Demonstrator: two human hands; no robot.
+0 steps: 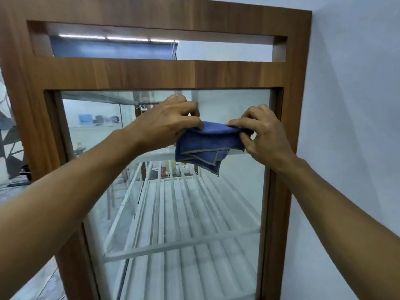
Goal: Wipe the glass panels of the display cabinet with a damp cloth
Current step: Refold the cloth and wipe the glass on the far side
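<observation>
A tall wooden display cabinet (216, 71) stands in front of me with a large glass panel (194, 213) in its brown frame. A folded blue cloth (207, 144) with grey edging hangs in front of the upper part of the glass. My left hand (166, 122) pinches its upper left edge and my right hand (264, 131) pinches its upper right edge. Both hands hold the cloth stretched between them, just below the top rail of the frame. Whether the cloth touches the glass I cannot tell.
White slatted shelves (173, 245) show behind the glass, with small items at the back. An open slot (225, 49) runs across the cabinet top. A pale wall (350, 105) stands close on the right. Floor and dark objects lie at the left (13, 169).
</observation>
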